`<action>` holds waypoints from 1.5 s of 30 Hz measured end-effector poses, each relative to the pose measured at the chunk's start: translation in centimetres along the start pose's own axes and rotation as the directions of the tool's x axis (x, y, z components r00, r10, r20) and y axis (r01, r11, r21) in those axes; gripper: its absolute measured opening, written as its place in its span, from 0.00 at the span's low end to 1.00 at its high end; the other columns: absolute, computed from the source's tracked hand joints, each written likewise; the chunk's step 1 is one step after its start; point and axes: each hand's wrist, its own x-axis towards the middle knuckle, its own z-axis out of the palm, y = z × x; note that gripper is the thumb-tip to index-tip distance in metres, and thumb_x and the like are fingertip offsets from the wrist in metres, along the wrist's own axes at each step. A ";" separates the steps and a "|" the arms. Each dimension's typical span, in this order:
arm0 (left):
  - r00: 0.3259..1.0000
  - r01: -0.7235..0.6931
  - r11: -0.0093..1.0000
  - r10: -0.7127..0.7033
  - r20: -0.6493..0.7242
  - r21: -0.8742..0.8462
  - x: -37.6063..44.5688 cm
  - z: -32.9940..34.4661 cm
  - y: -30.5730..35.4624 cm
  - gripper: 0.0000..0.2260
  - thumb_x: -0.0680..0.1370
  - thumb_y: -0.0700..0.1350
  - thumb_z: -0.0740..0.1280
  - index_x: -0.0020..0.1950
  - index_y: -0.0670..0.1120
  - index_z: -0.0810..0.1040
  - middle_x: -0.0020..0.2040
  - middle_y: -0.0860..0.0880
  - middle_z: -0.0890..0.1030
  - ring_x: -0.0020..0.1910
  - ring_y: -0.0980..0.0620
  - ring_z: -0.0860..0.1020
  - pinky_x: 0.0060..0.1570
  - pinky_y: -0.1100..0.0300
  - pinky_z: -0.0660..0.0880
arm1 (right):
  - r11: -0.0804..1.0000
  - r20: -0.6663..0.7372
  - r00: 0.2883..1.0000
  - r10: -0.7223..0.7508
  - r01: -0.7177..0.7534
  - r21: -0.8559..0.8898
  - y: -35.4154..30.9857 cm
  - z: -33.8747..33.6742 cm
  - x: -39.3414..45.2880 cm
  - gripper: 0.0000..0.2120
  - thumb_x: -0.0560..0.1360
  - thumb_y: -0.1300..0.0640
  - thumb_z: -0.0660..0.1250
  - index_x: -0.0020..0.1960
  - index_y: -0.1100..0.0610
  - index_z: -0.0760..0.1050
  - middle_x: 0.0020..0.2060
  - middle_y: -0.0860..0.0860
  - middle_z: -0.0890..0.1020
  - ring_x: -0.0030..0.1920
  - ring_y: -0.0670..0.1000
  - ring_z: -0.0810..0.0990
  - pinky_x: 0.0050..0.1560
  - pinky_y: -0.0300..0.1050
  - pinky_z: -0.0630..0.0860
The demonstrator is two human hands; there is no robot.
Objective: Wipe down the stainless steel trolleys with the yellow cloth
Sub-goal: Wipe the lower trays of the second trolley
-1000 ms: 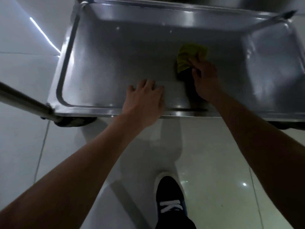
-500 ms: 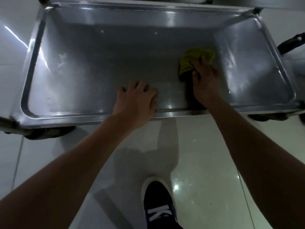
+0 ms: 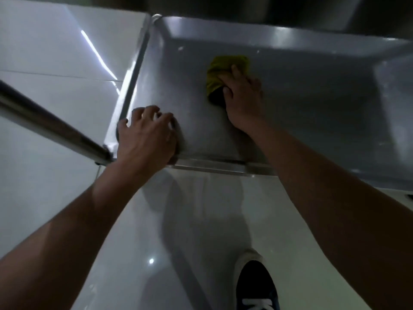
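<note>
The stainless steel trolley's bottom shelf (image 3: 214,164) is a shallow tray with a raised rim. A bunched yellow cloth (image 3: 220,68) lies on the tray floor toward the back, left of centre. My right hand (image 3: 242,97) holds the cloth down, fingers over its top and thumb against its near side. My left hand (image 3: 146,135) rests on the tray's near-left corner, palm over the front rim and bent fingertips touching the tray floor. It holds nothing.
A steel tube (image 3: 49,124) of the trolley frame slants in from the left to the near-left corner. The dark underside of an upper shelf (image 3: 245,10) overhangs the back. Glossy white floor tiles (image 3: 44,52) surround the trolley. My dark shoe (image 3: 257,285) stands below.
My left hand slid from the middle of the front rim to the near-left corner, and its fingers bent. My right hand pushed the cloth left and farther back. The view swung left.
</note>
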 end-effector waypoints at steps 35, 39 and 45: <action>0.892 -0.352 0.936 0.340 -0.297 0.014 -10.0 1.5 -5.4 0.10 0.78 0.40 0.66 0.56 0.43 0.84 0.51 0.44 0.82 0.48 0.43 0.78 0.46 0.47 0.75 | 0.885 0.270 0.848 -0.456 0.463 0.043 -10.2 3.1 -9.7 0.19 0.83 0.53 0.57 0.73 0.43 0.70 0.79 0.47 0.59 0.75 0.56 0.60 0.73 0.55 0.60; 0.895 -0.356 0.934 0.346 -0.281 0.015 -10.2 0.9 -3.4 0.10 0.76 0.40 0.66 0.54 0.43 0.83 0.53 0.44 0.82 0.52 0.42 0.79 0.46 0.46 0.74 | 0.928 0.218 0.905 -0.366 0.372 0.012 -7.4 1.1 -11.5 0.19 0.83 0.56 0.57 0.72 0.47 0.72 0.79 0.50 0.61 0.74 0.57 0.61 0.75 0.51 0.56; 0.923 -0.367 0.930 0.360 -0.138 -0.029 -8.7 -0.1 3.3 0.13 0.77 0.46 0.66 0.61 0.49 0.80 0.60 0.48 0.78 0.60 0.45 0.74 0.58 0.43 0.71 | 0.977 0.155 0.969 -0.193 0.204 -0.054 -0.7 -2.9 -13.9 0.20 0.83 0.59 0.56 0.73 0.48 0.71 0.79 0.48 0.60 0.75 0.58 0.60 0.75 0.54 0.56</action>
